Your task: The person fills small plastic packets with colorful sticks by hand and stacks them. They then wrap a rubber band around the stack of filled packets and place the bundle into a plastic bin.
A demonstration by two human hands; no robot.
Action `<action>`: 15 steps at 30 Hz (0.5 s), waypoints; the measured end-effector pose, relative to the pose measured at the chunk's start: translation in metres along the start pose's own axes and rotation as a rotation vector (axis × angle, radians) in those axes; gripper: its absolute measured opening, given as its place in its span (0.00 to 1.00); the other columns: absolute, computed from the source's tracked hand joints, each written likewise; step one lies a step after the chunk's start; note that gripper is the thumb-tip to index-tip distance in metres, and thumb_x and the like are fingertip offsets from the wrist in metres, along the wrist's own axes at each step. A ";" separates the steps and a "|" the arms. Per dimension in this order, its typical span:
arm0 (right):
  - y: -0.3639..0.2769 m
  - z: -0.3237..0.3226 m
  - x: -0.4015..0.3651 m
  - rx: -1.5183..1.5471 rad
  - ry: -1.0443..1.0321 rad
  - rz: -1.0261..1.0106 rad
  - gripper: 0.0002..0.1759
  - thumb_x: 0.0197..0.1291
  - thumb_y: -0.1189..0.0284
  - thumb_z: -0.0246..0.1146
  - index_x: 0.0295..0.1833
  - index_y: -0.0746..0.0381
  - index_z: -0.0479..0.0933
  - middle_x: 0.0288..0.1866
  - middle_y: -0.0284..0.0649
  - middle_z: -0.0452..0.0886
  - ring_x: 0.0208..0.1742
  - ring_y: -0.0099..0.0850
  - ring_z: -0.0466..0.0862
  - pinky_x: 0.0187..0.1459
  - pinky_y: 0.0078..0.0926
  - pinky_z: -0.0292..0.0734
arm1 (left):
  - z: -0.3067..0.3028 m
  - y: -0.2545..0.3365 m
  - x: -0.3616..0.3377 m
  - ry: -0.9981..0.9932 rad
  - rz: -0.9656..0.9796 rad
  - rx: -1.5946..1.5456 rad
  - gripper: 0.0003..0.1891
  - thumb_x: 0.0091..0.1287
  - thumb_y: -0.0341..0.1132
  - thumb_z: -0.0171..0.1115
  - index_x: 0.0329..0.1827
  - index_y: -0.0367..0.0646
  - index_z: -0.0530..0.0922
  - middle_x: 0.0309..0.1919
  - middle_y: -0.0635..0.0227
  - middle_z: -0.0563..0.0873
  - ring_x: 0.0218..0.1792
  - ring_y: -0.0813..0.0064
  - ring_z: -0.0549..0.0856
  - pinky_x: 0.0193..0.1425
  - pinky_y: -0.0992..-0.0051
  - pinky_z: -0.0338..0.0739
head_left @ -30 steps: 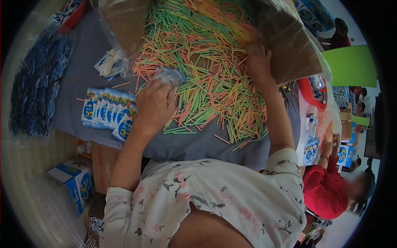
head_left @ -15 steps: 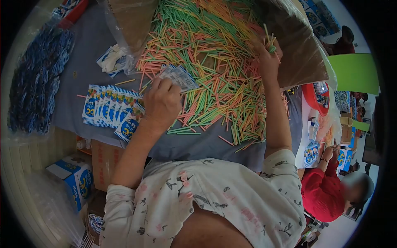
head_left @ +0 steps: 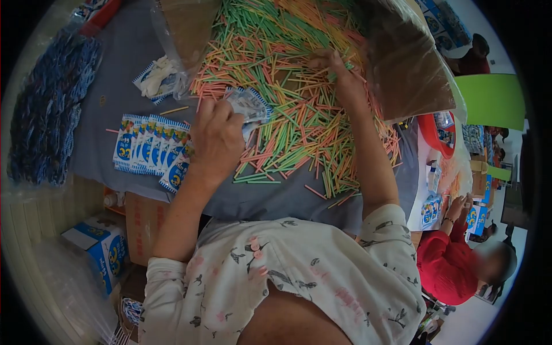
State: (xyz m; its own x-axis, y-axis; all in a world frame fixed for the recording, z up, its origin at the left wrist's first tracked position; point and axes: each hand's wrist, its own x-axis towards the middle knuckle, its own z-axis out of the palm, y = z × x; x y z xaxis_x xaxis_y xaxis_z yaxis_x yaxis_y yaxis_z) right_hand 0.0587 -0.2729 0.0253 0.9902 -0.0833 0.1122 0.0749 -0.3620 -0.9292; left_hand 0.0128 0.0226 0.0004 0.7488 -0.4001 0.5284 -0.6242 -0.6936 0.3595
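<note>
A spread heap of thin pink, green, yellow and orange sticks (head_left: 299,135) covers the middle of the grey-covered table. My left hand (head_left: 217,138) is closed at the heap's left side, gripping a small clear-and-blue packet (head_left: 251,104) that pokes out past its fingers. Over the right part of the heap, my right hand (head_left: 347,83) is curled round a few sticks, with green showing by its fingers. Left of my left hand lies an overlapping row of filled blue-and-white packets (head_left: 150,144).
A clear bag of blue strips (head_left: 52,109) lies at far left. A white glove (head_left: 155,80) rests on a packet. Cardboard flaps (head_left: 411,69) flank the heap. At right are a red basket (head_left: 435,135) and a co-worker in red (head_left: 445,261). A blue-white box (head_left: 102,250) stands below.
My right hand has moved left and down from the cardboard flap, nearer the heap's middle. My left hand has shifted slightly left, still with the packet.
</note>
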 end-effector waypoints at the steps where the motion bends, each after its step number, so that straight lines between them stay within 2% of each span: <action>1: 0.009 0.002 0.003 0.000 -0.010 -0.001 0.21 0.72 0.54 0.59 0.52 0.61 0.84 0.56 0.37 0.83 0.60 0.29 0.77 0.64 0.33 0.69 | 0.007 0.000 -0.007 -0.044 0.004 0.054 0.04 0.59 0.27 0.62 0.33 0.40 0.84 0.34 0.61 0.81 0.43 0.59 0.81 0.43 0.61 0.77; 3: 0.031 0.006 0.007 0.079 -0.114 0.104 0.27 0.74 0.48 0.51 0.54 0.59 0.84 0.56 0.36 0.84 0.60 0.30 0.77 0.65 0.33 0.68 | 0.008 0.001 -0.012 -0.088 0.009 0.110 0.04 0.58 0.27 0.62 0.32 0.40 0.85 0.34 0.62 0.81 0.44 0.59 0.81 0.43 0.61 0.77; 4: 0.033 0.006 0.006 0.079 -0.115 0.108 0.27 0.74 0.48 0.51 0.54 0.59 0.84 0.56 0.36 0.84 0.60 0.30 0.77 0.65 0.33 0.68 | 0.004 0.005 -0.012 -0.131 -0.020 0.084 0.05 0.59 0.27 0.61 0.32 0.40 0.85 0.34 0.62 0.81 0.44 0.59 0.81 0.42 0.61 0.78; 6: 0.030 0.008 0.008 0.000 -0.054 0.073 0.31 0.75 0.45 0.47 0.55 0.59 0.83 0.58 0.38 0.83 0.63 0.31 0.77 0.66 0.34 0.68 | -0.003 0.005 -0.010 -0.173 -0.050 0.064 0.05 0.60 0.27 0.60 0.32 0.40 0.85 0.33 0.62 0.81 0.43 0.59 0.81 0.42 0.61 0.78; 9: 0.006 -0.001 0.001 -0.098 0.036 0.062 0.32 0.75 0.45 0.45 0.56 0.62 0.81 0.58 0.42 0.83 0.69 0.34 0.74 0.67 0.36 0.67 | -0.012 -0.002 -0.001 -0.179 -0.087 -0.029 0.04 0.60 0.26 0.62 0.33 0.37 0.85 0.32 0.61 0.82 0.38 0.57 0.82 0.41 0.63 0.77; 10: -0.001 -0.001 0.000 -0.098 0.037 0.060 0.32 0.75 0.45 0.45 0.56 0.62 0.81 0.58 0.42 0.83 0.69 0.34 0.74 0.67 0.36 0.67 | -0.015 -0.005 0.003 -0.122 -0.146 -0.185 0.03 0.58 0.27 0.65 0.31 0.36 0.84 0.30 0.60 0.83 0.36 0.58 0.83 0.39 0.64 0.77; 11: -0.007 0.001 -0.002 0.130 -0.045 -0.034 0.34 0.75 0.43 0.44 0.57 0.63 0.79 0.59 0.44 0.82 0.71 0.37 0.72 0.68 0.38 0.67 | -0.017 -0.006 0.007 -0.067 -0.205 -0.341 0.04 0.57 0.28 0.68 0.29 0.34 0.84 0.28 0.59 0.84 0.33 0.59 0.84 0.37 0.65 0.77; 12: -0.013 0.003 -0.005 0.359 -0.126 -0.125 0.36 0.74 0.41 0.43 0.58 0.64 0.78 0.60 0.46 0.82 0.73 0.39 0.71 0.68 0.40 0.66 | -0.018 -0.005 0.010 -0.070 -0.204 -0.342 0.04 0.57 0.28 0.68 0.29 0.34 0.84 0.28 0.59 0.84 0.33 0.59 0.84 0.37 0.65 0.77; 13: -0.020 0.007 -0.009 0.360 -0.125 -0.124 0.36 0.74 0.41 0.43 0.58 0.64 0.78 0.60 0.46 0.82 0.73 0.39 0.71 0.68 0.40 0.66 | -0.018 -0.002 0.014 -0.040 -0.238 -0.488 0.05 0.55 0.27 0.71 0.31 0.35 0.84 0.27 0.61 0.84 0.31 0.63 0.83 0.36 0.68 0.76; 14: -0.027 0.014 -0.013 0.502 -0.200 -0.231 0.38 0.73 0.39 0.42 0.58 0.64 0.77 0.59 0.46 0.82 0.73 0.41 0.70 0.69 0.42 0.66 | -0.017 0.001 0.017 -0.008 -0.270 -0.633 0.07 0.53 0.26 0.74 0.34 0.35 0.85 0.26 0.63 0.84 0.29 0.67 0.83 0.35 0.70 0.75; 15: -0.036 0.020 -0.017 0.642 -0.274 -0.341 0.40 0.72 0.38 0.40 0.58 0.65 0.76 0.58 0.46 0.83 0.74 0.42 0.70 0.69 0.44 0.66 | -0.015 0.003 0.019 -0.008 -0.266 -0.632 0.07 0.53 0.26 0.74 0.34 0.35 0.85 0.26 0.63 0.84 0.29 0.67 0.83 0.35 0.70 0.75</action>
State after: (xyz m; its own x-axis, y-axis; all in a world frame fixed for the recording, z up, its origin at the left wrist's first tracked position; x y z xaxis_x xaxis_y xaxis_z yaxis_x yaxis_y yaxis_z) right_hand 0.0420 -0.2397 0.0493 0.8876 0.1993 0.4153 0.3516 0.2894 -0.8903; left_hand 0.0219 0.0215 0.0235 0.8950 -0.2707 0.3546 -0.4267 -0.2871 0.8576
